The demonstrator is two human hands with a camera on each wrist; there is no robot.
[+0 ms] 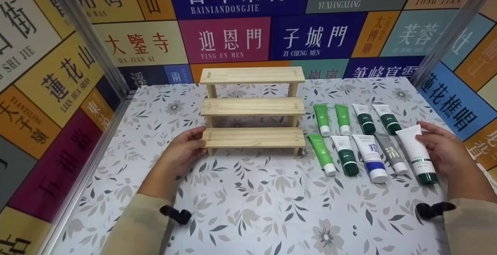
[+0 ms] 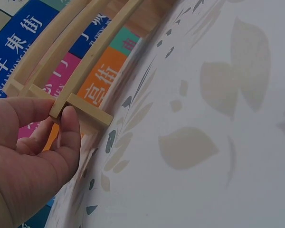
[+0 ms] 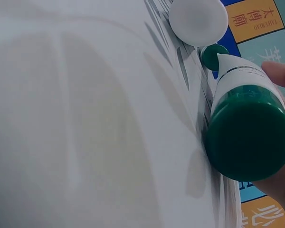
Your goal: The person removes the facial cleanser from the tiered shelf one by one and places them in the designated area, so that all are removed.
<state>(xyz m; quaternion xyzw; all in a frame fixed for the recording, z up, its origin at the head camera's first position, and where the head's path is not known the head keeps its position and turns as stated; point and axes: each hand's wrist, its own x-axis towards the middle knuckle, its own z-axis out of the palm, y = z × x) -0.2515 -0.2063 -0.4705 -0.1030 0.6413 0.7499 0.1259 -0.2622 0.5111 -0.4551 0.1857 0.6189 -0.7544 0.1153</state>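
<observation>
A three-tier wooden display stand (image 1: 254, 108) stands on the cloth in the head view. My left hand (image 1: 185, 150) pinches the left end of its lowest board (image 2: 83, 66) between thumb and fingers. On the right, my right hand (image 1: 446, 148) holds a white squeeze tube (image 1: 414, 144) by its upper part and right side, the dark green cap (image 3: 249, 135) toward me. Just left of that tube lies a grey tube (image 1: 392, 152), then a white tube with a blue lower end (image 1: 369, 152).
Two white-and-green tubes (image 1: 363, 113) (image 1: 384, 113) lie in the back row. Several green tubes (image 1: 320, 148) lie beside the stand, near another white-and-green tube (image 1: 341, 146). A flowered cloth (image 1: 248, 200) covers the table; printed panels (image 1: 225, 39) surround its back and sides.
</observation>
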